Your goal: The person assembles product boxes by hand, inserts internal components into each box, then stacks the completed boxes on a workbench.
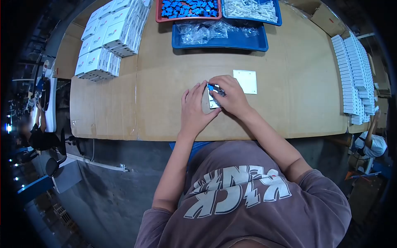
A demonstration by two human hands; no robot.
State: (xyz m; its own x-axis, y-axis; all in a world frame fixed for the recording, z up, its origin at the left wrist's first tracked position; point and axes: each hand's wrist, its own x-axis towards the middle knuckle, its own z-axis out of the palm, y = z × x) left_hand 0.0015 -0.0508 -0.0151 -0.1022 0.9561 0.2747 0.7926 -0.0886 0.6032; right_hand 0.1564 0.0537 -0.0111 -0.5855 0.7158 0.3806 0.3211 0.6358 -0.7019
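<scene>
A small white open box [214,102] lies on the cardboard-covered table in front of me. My left hand [193,108] is closed around its left side, the thumb across the near edge and the fingers along the far left. Over the box's upper right, my right hand [229,94] has its fingers bent down onto a small blue piece [211,87] at the far end. My fingers partly cover that piece and the inside of the box. A flat white square [245,82] with small dark dots near its corners lies just beyond my right hand.
At the back stand a red bin [157,20] of blue parts, a blue bin [279,18] of white parts and a blue tray [219,46] with clear plastic bags. White boxes [97,60] are stacked left, more boxes [350,78] right. Other people work at both sides.
</scene>
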